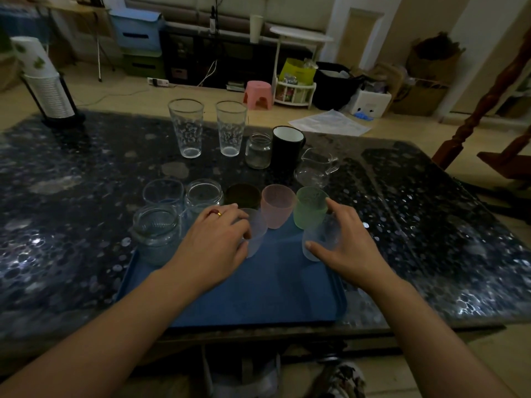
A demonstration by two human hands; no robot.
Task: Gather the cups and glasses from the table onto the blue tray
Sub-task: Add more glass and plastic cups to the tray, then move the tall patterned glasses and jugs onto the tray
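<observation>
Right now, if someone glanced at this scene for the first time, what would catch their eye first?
Probably the two hands, left hand and right hand, each wrapped around a frosted pale cup on the flat blue plastic tray at the near edge of the table. Next, the frosted pink cup and frosted green cup along the tray's far side, then the two tall clear patterned glasses standing on the dark speckled tabletop beyond.

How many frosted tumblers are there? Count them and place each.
4, all on the blue tray: pink tumbler and green tumbler at the far edge, a pale one in the left hand, another in the right hand.
</observation>
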